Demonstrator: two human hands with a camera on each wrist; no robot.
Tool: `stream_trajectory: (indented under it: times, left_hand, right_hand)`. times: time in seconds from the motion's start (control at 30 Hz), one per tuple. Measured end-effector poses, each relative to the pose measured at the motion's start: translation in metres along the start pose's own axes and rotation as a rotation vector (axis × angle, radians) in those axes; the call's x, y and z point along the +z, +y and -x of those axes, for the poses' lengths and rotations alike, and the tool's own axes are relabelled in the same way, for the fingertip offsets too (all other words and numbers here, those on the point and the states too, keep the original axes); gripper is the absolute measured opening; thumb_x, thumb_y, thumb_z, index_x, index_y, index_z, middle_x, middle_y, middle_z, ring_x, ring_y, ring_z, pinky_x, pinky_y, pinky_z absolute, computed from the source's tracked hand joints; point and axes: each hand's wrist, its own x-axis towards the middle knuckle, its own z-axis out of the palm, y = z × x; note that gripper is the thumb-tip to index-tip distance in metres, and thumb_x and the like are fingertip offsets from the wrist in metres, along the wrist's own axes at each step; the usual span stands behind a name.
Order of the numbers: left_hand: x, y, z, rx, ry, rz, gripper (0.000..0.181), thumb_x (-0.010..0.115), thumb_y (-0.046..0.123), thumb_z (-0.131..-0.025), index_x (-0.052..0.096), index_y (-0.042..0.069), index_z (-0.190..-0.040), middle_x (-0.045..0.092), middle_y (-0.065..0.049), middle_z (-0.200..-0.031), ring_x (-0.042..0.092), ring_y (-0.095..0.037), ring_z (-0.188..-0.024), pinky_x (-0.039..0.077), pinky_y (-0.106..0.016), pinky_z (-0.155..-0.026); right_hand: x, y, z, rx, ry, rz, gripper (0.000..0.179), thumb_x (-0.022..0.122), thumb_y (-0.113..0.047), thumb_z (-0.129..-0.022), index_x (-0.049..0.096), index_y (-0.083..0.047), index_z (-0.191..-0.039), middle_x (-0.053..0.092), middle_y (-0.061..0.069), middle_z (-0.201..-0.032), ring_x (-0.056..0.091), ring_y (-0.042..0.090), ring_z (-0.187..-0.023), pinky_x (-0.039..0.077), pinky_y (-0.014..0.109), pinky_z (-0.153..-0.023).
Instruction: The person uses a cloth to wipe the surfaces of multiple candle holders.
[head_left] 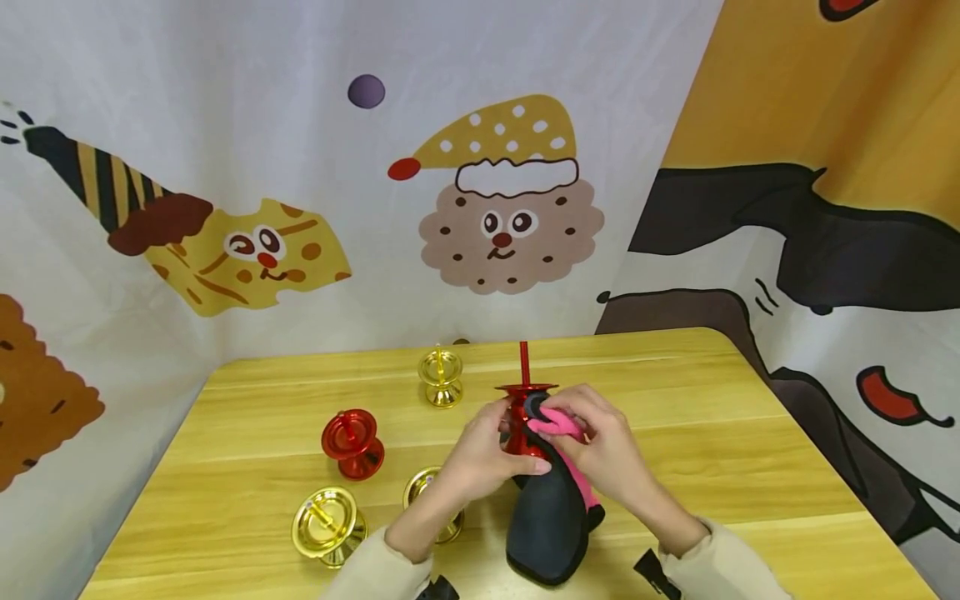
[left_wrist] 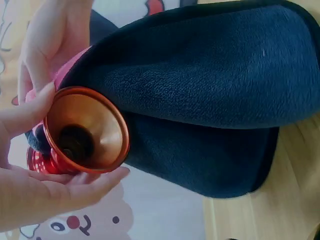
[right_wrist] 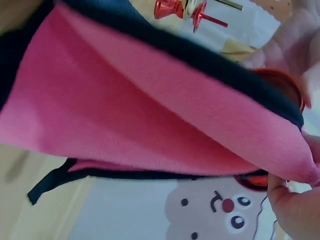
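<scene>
My left hand (head_left: 480,454) grips a shiny red candle holder (head_left: 520,437), whose thin red spike points up above its dish. In the left wrist view the flared hollow base of the candle holder (left_wrist: 105,132) faces the camera, fingers around it. My right hand (head_left: 606,442) pinches a folded cloth (head_left: 546,525), pink on one side and dark on the other with black edging. The bunched pink part touches the candle holder just under its dish. Most of the cloth (right_wrist: 135,95) hangs down toward the near table edge.
Left of the hands stand another red candle holder (head_left: 360,458) and gold candle holders, one at the back (head_left: 442,392), one in front (head_left: 326,525), one partly behind the left forearm (head_left: 420,483). A wooden table (head_left: 712,417) lies beneath. Behind it hangs a printed curtain (head_left: 300,125).
</scene>
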Motion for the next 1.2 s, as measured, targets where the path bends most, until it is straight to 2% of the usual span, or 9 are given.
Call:
stream_trajectory:
  times: [0.07,0.13,0.33,0.47,0.63,0.73,0.83,1.0,1.2]
  left_hand:
    - [-0.002,0.0,0.0,-0.027,-0.008,0.057,0.077,0.081,0.014,-0.069,0.039,-0.002,-0.132,0.054,-0.008,-0.109,0.051,-0.024,-0.1,0.05,-0.032,-0.077]
    - [-0.006,-0.001,0.001,-0.051,-0.041,0.17,0.082,0.079,0.008,-0.07,0.031,-0.003,-0.136,0.053,-0.011,-0.113,0.051,-0.024,-0.104,0.049,-0.033,-0.082]
    - [-0.016,0.0,0.003,-0.043,-0.183,0.484,0.094,0.07,-0.01,-0.072,0.01,0.004,-0.144,0.051,-0.018,-0.122,0.052,-0.025,-0.106,0.047,-0.036,-0.089]
    - [-0.015,0.001,0.003,-0.066,-0.187,0.48,0.099,0.071,-0.01,-0.071,0.009,0.011,-0.145,0.05,-0.017,-0.125,0.052,-0.027,-0.109,0.045,-0.04,-0.093]
    - [-0.016,0.0,0.001,-0.028,-0.164,0.279,0.097,0.076,0.011,-0.074,0.011,0.008,-0.146,0.047,-0.012,-0.128,0.048,-0.025,-0.113,0.044,-0.039,-0.094]
    - [-0.019,0.002,-0.001,0.006,-0.127,0.213,0.082,0.068,0.029,-0.083,0.02,0.0,-0.143,0.049,-0.01,-0.124,0.05,-0.023,-0.108,0.048,-0.035,-0.087]
    - [-0.02,0.005,-0.005,-0.013,-0.042,0.302,0.059,0.053,0.032,-0.093,0.039,-0.009,-0.132,0.055,-0.013,-0.112,0.054,-0.021,-0.096,0.05,-0.031,-0.083]
    - [-0.02,0.011,-0.008,-0.088,0.095,0.543,0.033,0.044,0.011,-0.097,0.051,-0.015,-0.117,0.058,-0.016,-0.096,0.057,-0.015,-0.078,0.052,-0.027,-0.079]
    - [-0.025,0.019,-0.008,-0.105,0.083,0.57,0.028,0.042,-0.002,-0.095,0.046,-0.018,-0.118,0.054,-0.029,-0.109,0.062,-0.023,-0.085,0.051,-0.034,-0.082]
  right_hand:
    - [0.0,-0.001,0.0,-0.021,0.002,-0.002,0.04,0.073,0.017,-0.064,0.064,-0.003,-0.096,0.059,0.005,-0.096,0.056,0.014,-0.087,0.053,0.02,-0.071]
    - [-0.002,0.0,-0.001,0.003,-0.009,-0.084,0.039,0.068,0.022,-0.066,0.061,0.001,-0.098,0.058,0.01,-0.098,0.056,0.012,-0.088,0.052,0.018,-0.073]
    - [-0.013,0.008,-0.001,0.173,-0.067,-0.332,0.033,0.055,0.024,-0.076,0.052,0.011,-0.105,0.052,0.024,-0.099,0.06,0.009,-0.082,0.054,0.021,-0.069]
    - [-0.015,0.013,0.002,0.207,-0.091,-0.354,0.031,0.055,0.022,-0.077,0.051,0.012,-0.106,0.051,0.026,-0.104,0.061,0.01,-0.084,0.054,0.023,-0.072]
    - [-0.015,0.018,0.004,0.195,-0.08,-0.345,0.031,0.056,0.023,-0.075,0.052,0.011,-0.103,0.052,0.02,-0.101,0.06,0.01,-0.081,0.055,0.023,-0.07]
    - [-0.015,0.018,0.005,0.189,-0.072,-0.35,0.03,0.055,0.023,-0.075,0.053,0.011,-0.102,0.053,0.015,-0.099,0.06,0.01,-0.08,0.055,0.024,-0.068]
    - [-0.015,0.018,0.004,0.174,-0.072,-0.357,0.03,0.056,0.023,-0.075,0.054,0.009,-0.101,0.054,0.014,-0.098,0.059,0.011,-0.08,0.055,0.025,-0.067]
    - [-0.011,0.016,0.004,0.115,-0.085,-0.355,0.031,0.057,0.024,-0.073,0.055,0.007,-0.099,0.054,0.019,-0.101,0.057,0.013,-0.081,0.056,0.026,-0.067]
    - [-0.01,0.014,0.005,0.092,-0.089,-0.355,0.031,0.059,0.024,-0.073,0.056,0.006,-0.098,0.055,0.017,-0.102,0.057,0.012,-0.083,0.055,0.025,-0.068]
